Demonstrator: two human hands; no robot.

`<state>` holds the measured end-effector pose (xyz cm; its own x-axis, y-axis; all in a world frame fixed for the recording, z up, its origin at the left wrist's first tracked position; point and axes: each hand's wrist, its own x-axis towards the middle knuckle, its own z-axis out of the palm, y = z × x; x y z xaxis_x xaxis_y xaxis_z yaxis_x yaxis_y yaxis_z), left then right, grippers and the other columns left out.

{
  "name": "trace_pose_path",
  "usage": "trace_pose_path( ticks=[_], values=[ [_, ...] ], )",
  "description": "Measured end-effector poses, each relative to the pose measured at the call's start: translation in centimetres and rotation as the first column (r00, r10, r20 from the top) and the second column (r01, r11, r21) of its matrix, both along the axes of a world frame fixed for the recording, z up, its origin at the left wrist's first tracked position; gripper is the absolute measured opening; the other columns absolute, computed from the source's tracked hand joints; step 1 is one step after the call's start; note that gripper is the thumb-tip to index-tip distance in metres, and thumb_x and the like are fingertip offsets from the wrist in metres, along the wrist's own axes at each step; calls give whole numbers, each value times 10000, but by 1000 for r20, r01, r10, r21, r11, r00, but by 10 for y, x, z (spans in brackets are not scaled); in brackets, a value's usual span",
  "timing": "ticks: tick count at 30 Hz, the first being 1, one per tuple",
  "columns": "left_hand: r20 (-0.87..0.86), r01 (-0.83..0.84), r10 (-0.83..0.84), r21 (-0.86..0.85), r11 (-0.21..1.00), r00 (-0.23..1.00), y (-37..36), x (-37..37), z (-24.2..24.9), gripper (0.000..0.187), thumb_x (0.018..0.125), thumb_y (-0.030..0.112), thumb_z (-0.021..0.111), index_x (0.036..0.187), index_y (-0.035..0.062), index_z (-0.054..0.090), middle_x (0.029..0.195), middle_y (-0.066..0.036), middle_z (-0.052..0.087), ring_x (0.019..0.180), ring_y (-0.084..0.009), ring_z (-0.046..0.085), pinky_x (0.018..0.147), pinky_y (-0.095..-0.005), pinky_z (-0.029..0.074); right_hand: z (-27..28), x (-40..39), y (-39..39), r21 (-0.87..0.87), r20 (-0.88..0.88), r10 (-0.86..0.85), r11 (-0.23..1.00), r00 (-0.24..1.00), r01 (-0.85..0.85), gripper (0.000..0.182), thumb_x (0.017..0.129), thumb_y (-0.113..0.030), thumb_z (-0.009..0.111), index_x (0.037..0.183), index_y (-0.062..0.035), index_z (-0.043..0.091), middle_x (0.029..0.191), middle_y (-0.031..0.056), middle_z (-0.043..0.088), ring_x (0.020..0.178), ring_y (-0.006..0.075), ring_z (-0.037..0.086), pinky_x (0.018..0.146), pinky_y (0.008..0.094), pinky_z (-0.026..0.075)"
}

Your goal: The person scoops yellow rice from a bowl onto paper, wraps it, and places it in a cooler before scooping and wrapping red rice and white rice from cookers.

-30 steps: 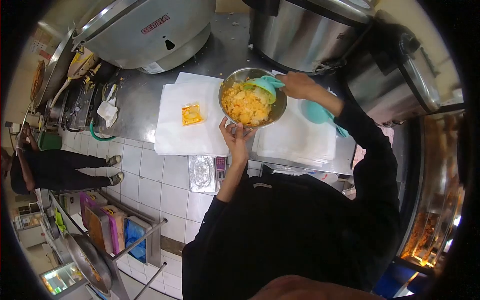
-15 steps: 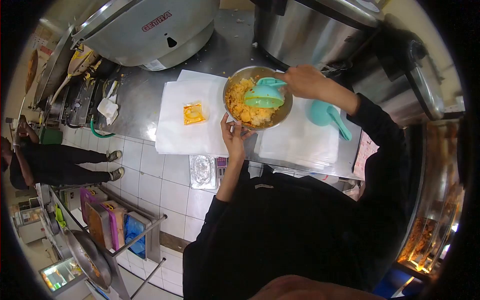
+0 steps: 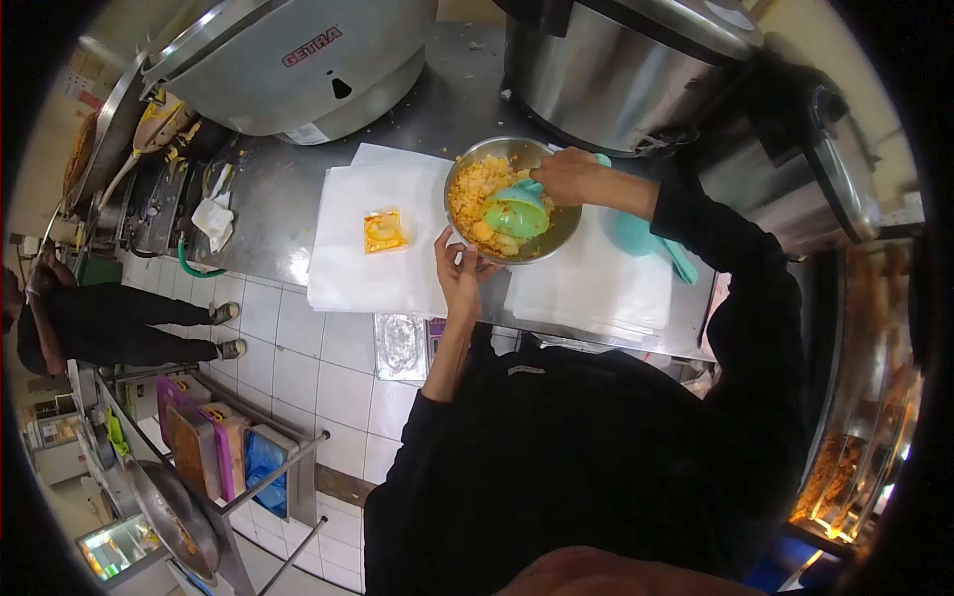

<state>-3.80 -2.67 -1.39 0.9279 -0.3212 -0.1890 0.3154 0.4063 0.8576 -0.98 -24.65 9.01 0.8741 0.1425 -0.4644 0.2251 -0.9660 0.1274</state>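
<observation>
Head view: a round stainless-steel mixing bowl (image 3: 513,199) holding yellow-orange fried rice (image 3: 470,197) sits on the steel surface (image 3: 278,189), at the near edge, directly in front of a large steel rice cooker (image 3: 616,70). The left hand (image 3: 457,270) grips the bowl's near rim, thumb and fingers pinched on the metal. The right hand (image 3: 566,175) is clenched around the handle of a teal plastic scoop (image 3: 516,212); the scoop's cup lies inside the bowl, over the rice, open face turned up toward the camera. Its long axis runs from the cup at bowl centre up and to the right toward the hand at the bowl's far right rim. Left of the bowl, a small orange sauce sachet (image 3: 383,230) lies flat on a stack of white paper sheets (image 3: 373,268). Right of the bowl, a second teal scoop (image 3: 651,238) rests on another white paper stack (image 3: 596,288), partly hidden by the right forearm.
</observation>
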Motion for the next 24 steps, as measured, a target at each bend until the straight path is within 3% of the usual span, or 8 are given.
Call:
trace_pose_path(
  ticks=[4,5,8,11,14,17,20,24],
  values=[
    [0,3,-3,36,999,1000,-1,-1,5,435,847,66,487,1241,93,305,880,-19,399,684,-137,516,613,-358,563,38,13,-6,125,-138,-110,984,984,127,321,748,-280,588,981,-60,586,851,164,614,836,313,587,714,406,466],
    [-3,-2,2,31,1000,1000,-2,-2,6,435,847,69,488,1242,91,305,880,-19,400,685,-137,516,614,-357,563,24,18,-15,264,-123,-53,961,991,84,372,742,-316,582,925,6,608,901,174,612,843,304,591,720,385,473],
    [-2,0,0,19,1000,1000,-3,-3,7,438,847,75,491,1242,85,302,880,-22,404,686,-137,517,615,-356,563,8,13,0,195,-132,-88,974,987,113,304,737,-252,571,911,-7,620,902,159,617,839,288,596,699,387,480],
    [16,11,-11,8,1000,1000,1,-3,2,442,844,72,496,1241,80,302,876,-27,408,686,-136,518,614,-359,564,-2,4,9,64,-118,-217,972,969,225,320,747,-287,567,959,-50,602,875,161,615,872,293,584,727,404,468],
    [36,7,-8,18,1000,999,-3,0,4,446,840,65,498,1240,79,301,870,-31,411,686,-134,518,608,-361,565,3,4,14,-24,-113,-154,988,982,152,298,736,-262,560,917,-32,616,897,149,617,868,285,589,734,395,470],
    [22,6,-7,41,999,1000,-1,0,2,451,839,61,499,1242,80,296,866,-33,411,685,-133,517,603,-357,566,6,9,3,-38,-119,-120,993,986,116,287,730,-250,553,888,-22,626,904,143,617,858,286,592,717,387,477],
    [13,18,-18,35,999,1000,0,1,3,453,840,59,498,1243,88,295,873,-35,421,698,-134,513,611,-364,567,21,13,-2,60,-135,-117,990,984,126,291,724,-242,550,901,-25,625,904,138,619,852,282,595,701,378,483],
    [17,23,-24,31,999,1000,0,1,2,459,840,66,502,1246,88,290,881,-37,422,697,-134,513,610,-363,567,0,9,19,-14,-166,-190,982,968,191,289,731,-244,544,914,-36,625,920,138,617,855,275,597,704,372,485]
  ],
)
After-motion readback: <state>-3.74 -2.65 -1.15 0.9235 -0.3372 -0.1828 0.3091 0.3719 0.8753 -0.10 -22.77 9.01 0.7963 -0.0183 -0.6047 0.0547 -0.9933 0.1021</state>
